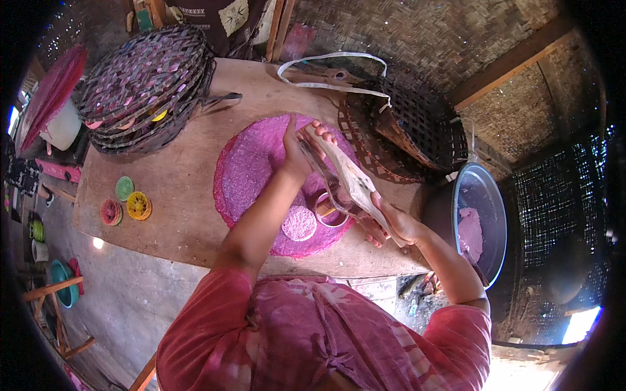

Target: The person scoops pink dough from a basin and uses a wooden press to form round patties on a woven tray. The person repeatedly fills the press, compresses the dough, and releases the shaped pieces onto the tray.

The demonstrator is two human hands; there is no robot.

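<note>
Both of my hands hold a long wooden hand press (349,171), tilted above the round pink mat (244,161). My left hand (299,151) grips its far end, with fingertips curled over the edge. Around its near end is my right hand (398,220), the thumb on the pale upper board. Below the boards shows a ring-shaped part (333,225) with a yellowish piece inside. On the mat, just left of that ring, lies a flat, round pink cake of fine strands (299,223). The boards hide part of the mat.
Small green, yellow and red discs, the yellow one (139,205) among them, lie on the wooden table (181,195) at left. Behind them are stacked woven trays (142,88). Openwork baskets (415,127) stand back right. A large basin (494,220) at right holds pink dough (470,234).
</note>
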